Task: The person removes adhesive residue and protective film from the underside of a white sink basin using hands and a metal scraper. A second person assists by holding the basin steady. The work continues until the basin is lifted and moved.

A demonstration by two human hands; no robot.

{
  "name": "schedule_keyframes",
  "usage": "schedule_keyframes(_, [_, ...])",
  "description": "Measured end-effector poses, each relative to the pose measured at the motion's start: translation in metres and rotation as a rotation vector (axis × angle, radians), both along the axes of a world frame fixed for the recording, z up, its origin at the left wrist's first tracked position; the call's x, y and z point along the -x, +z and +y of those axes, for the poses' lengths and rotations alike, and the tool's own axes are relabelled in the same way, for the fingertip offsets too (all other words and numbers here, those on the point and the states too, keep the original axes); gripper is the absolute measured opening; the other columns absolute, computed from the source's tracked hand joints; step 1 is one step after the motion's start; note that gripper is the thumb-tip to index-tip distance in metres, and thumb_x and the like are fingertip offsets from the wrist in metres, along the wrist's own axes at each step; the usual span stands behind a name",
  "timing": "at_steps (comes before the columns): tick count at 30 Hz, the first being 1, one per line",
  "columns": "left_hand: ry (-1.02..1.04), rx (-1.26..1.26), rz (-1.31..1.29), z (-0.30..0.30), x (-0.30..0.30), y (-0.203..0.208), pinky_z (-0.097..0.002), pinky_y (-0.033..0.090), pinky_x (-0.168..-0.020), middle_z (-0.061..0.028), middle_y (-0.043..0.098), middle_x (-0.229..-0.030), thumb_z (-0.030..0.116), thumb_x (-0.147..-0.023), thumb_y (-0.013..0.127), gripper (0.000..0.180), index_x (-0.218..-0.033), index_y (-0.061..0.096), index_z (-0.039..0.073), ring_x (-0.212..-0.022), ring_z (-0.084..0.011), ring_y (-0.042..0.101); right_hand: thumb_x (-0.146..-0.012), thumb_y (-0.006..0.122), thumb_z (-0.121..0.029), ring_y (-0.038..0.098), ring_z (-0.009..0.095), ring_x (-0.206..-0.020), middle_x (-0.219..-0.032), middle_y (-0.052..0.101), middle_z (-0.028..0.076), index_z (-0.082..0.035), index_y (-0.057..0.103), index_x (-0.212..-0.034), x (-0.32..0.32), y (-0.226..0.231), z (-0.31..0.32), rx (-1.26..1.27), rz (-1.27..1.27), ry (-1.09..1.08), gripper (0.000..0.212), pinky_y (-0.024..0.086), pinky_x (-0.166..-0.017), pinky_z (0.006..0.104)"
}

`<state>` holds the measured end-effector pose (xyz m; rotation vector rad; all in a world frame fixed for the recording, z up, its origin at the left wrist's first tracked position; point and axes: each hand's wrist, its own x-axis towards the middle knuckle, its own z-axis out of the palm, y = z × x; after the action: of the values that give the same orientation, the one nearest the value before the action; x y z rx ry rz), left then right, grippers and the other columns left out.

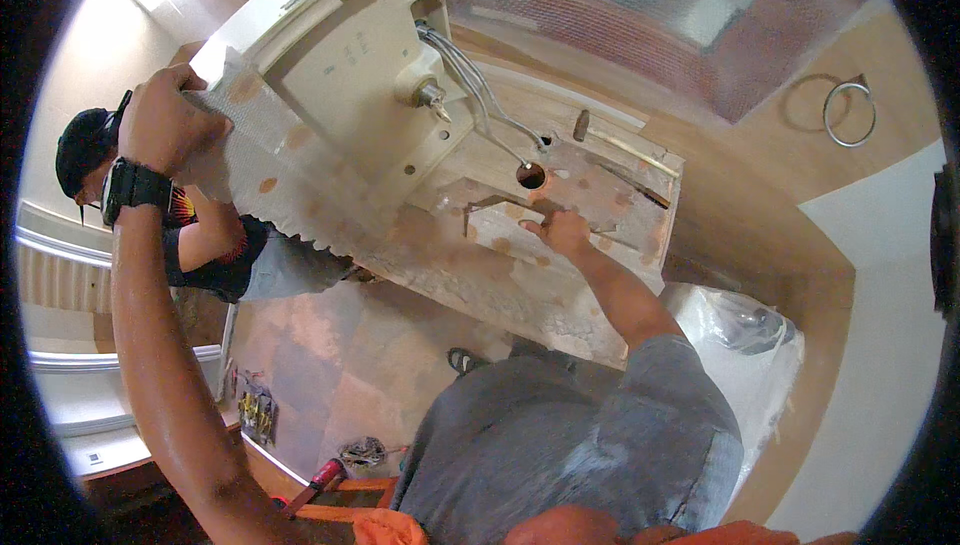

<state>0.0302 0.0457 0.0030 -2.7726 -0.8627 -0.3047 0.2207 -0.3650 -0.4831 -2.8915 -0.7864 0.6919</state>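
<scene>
My left hand [170, 125], with a black watch at the wrist, is closed around the raised edge of a cream washbasin unit [350, 75]. The unit is tilted up, its underside facing me, with ragged mortar-like stuff along its near edge. A metal drain fitting [430, 95] sticks out of it, and braided hoses [485, 95] run down to the dusty ledge [590, 285]. On that ledge rests my right hand [560, 232], at least one finger stretched out to the left. A dark angular edge or bar [490, 202] lies beside it; I cannot tell which.
A hammer [625, 145] and a dark narrow tool [640, 188] lie at the ledge's far right. Between them and my hand is a round hole [530, 176]. Another person in a black cap [88, 150] stands at left. Tools [258, 415] lie on the floor; a plastic-wrapped object [740, 345] stands right.
</scene>
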Motion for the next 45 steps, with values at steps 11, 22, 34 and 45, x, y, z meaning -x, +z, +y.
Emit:
schedule_keyframes(11, [-0.032, -0.039, -0.049, -0.006, -0.003, 0.0, -0.0436, 0.059, -0.086, -0.0178, 0.076, -0.099, 0.023, -0.059, 0.083, 0.038, -0.092, 0.077, 0.007, -0.094, -0.036, 0.074, -0.083, 0.076, -0.052, 0.073, 0.032, -0.092, -0.106, 0.073, 0.012, -0.02, 0.07, -0.122, 0.001, -0.056, -0.009, -0.375, -0.375, 0.079, 0.051, 0.054, -0.086, 0.0491])
schedule_keyframes(22, [0.008, -0.009, 0.013, 0.003, -0.014, -0.002, -0.0422, 0.058, -0.09, -0.0186, 0.077, -0.097, 0.027, -0.053, 0.085, 0.052, -0.101, 0.078, 0.009, -0.095, -0.0346, 0.075, -0.09, 0.069, -0.051, 0.067, 0.038, -0.112, -0.114, 0.072, 0.02, -0.007, 0.068, -0.122, -0.02, -0.02, 0.022, -0.107, -0.066, 0.103, 0.055, 0.052, -0.095, 0.0521])
schedule_keyframes(34, [0.021, 0.013, -0.068, 0.028, -0.005, -0.01, -0.044, 0.058, -0.093, -0.0168, 0.076, -0.11, 0.034, -0.057, 0.094, 0.062, -0.111, 0.076, 0.009, -0.102, -0.034, 0.074, -0.093, 0.075, -0.045, 0.068, 0.026, -0.068, -0.076, 0.073, 0.015, 0.004, 0.077, -0.1, -0.019, 0.055, 0.132, -0.782, 0.222, 0.126, 0.05, 0.054, -0.07, 0.0411])
schedule_keyframes(45, [0.036, 0.03, -0.051, 0.051, -0.014, -0.029, -0.0437, 0.057, -0.097, -0.0199, 0.075, -0.113, 0.037, -0.062, 0.091, 0.064, -0.117, 0.074, 0.01, -0.105, -0.0347, 0.073, -0.081, 0.086, -0.047, 0.067, 0.026, -0.112, -0.123, 0.07, 0.019, 0.004, 0.057, -0.14, 0.041, -0.004, 0.273, -1.147, 0.485, 0.027, 0.084, 0.051, -0.1, 0.0372])
